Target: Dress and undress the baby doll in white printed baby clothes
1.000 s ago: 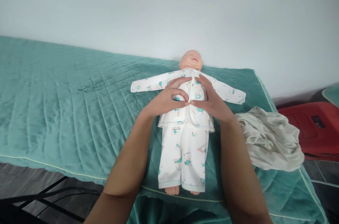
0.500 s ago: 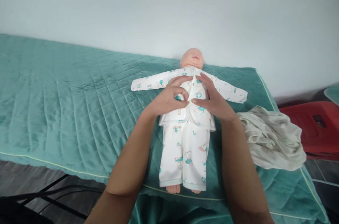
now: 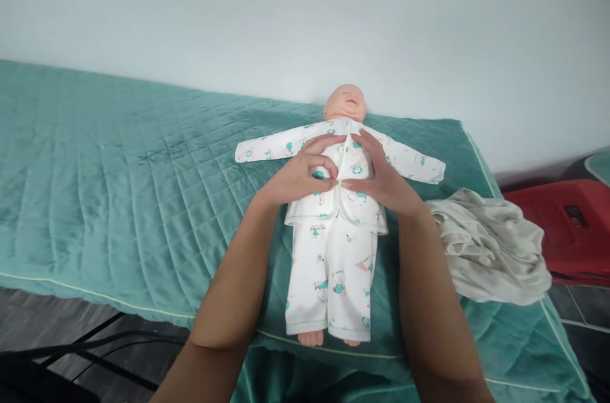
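Observation:
A baby doll (image 3: 344,103) lies on its back, dressed in a white printed pajama top (image 3: 312,203) and matching pajama pants (image 3: 328,279). My left hand (image 3: 305,171) pinches the front edge of the top at mid-belly, thumb and forefinger together. From the other side my right hand (image 3: 381,174) grips the same front opening, its thumb meeting the left fingertips at a small pale button (image 3: 339,183). Whether that button sits in its hole I cannot tell, as the fingers partly cover it. Above them, the front edges meet near the neck. Both sleeves are spread outward.
A green quilted cover (image 3: 119,187) spreads under the doll, against a pale wall (image 3: 286,15). Right of my right forearm lies a crumpled white cloth (image 3: 490,247). Beyond the right edge stands a red plastic object (image 3: 572,218). Dark metal bars (image 3: 100,333) show at lower left.
Both hands keep their place at the front of the top. The right thumb has shifted slightly left, closer to the left fingertips.

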{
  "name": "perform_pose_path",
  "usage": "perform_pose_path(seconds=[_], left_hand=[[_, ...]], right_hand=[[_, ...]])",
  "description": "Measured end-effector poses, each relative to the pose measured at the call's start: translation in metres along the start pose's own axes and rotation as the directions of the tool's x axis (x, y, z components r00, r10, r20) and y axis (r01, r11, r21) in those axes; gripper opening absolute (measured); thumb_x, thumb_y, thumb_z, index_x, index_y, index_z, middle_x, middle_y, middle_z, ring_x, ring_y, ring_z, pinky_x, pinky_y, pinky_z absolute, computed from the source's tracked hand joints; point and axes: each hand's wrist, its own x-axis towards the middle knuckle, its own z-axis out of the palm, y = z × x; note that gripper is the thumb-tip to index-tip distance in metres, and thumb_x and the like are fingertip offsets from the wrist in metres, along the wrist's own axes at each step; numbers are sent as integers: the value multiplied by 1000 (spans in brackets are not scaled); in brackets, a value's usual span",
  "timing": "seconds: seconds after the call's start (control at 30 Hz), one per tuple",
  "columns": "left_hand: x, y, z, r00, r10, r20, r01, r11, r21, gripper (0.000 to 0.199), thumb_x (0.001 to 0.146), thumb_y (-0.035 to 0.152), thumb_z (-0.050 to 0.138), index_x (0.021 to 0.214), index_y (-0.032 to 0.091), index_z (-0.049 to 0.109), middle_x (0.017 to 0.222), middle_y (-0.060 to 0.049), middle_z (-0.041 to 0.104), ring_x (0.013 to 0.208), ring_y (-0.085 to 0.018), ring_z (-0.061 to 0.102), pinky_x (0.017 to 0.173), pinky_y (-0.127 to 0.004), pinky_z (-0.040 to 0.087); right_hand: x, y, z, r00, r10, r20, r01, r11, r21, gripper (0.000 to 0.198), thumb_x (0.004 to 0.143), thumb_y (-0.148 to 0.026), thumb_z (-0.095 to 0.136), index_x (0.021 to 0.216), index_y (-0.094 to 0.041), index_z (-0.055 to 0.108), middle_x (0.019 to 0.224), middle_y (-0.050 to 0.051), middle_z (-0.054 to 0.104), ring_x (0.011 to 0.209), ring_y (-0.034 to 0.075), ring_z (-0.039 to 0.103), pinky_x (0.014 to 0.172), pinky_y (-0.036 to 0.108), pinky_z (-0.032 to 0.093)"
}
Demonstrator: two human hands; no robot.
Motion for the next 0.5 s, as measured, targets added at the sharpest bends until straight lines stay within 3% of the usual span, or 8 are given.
perform_pose_path(seconds=[0.17, 0.3, 0.5], left_hand=[[0, -5, 0, 1000, 29, 7, -29, 1000, -2, 6, 86, 24, 68, 82, 23, 72, 160, 0, 44, 153, -27, 29, 126, -54, 25], [1, -9, 0, 996, 86, 9, -86, 996, 7, 14, 90, 34, 67, 101, 28, 74, 160, 0, 44, 153, -26, 30, 126, -54, 23], [1, -7, 3, 998, 68, -15, -67, 998, 20, 17, 88, 34, 71, 104, 27, 73, 159, -3, 44, 153, -26, 28, 126, -52, 23]], right_hand=[[1, 3, 1, 1000, -11, -16, 10, 1000, -10, 95, 73, -61, 80, 153, -36, 35, 170, 4, 14, 159, 30, 6, 128, 54, 12], [-1, 3, 2, 997, -65, -44, 69, 993, 97, 77, 81, -61, 73, 148, -36, 43, 169, 2, 20, 158, 27, 12, 128, 51, 16], [3, -10, 16, 962, -1, -274, 38, 991, 130, 49, 79, -45, 77, 121, -30, 59, 156, 5, 43, 150, 27, 33, 126, 51, 23]])
